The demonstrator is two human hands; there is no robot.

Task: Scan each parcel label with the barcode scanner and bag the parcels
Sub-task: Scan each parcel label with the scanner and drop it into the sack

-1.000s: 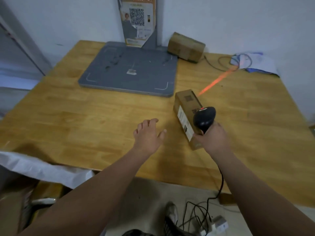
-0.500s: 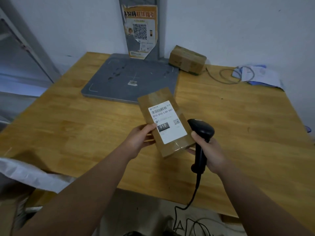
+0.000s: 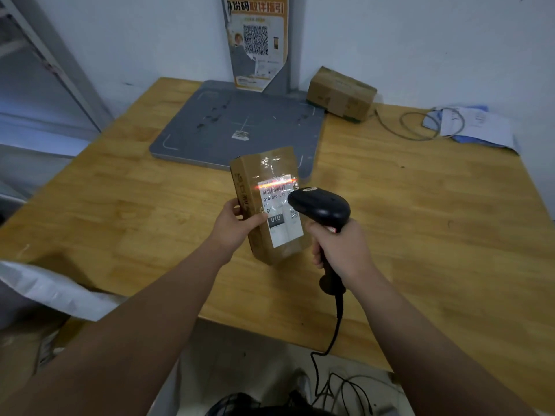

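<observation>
The left hand (image 3: 237, 226) is wrapped around the lower left edge of a small cardboard parcel (image 3: 264, 205), thumb on the front face and fingers behind, holding it tilted up off the bench (image 3: 420, 220) so its white label (image 3: 280, 214) faces the person. The right hand (image 3: 339, 250) is closed tight round the grip of the black barcode scanner (image 3: 319, 205), whose head sits just right of the label, and a red scan line (image 3: 276, 184) falls across the label's top edge, slightly above the barcode. The parcel looks light, since one hand carries it by an edge without strain, and stiff enough to keep its shape. Glossy tape covers the front and glares, so it may be slick; gripping the bare cardboard sides seems the safer hold. A second parcel (image 3: 342, 96) lies well beyond the right hand, against the wall. Something white and bag-like (image 3: 54, 289) hangs off the bench edge near the left forearm.
</observation>
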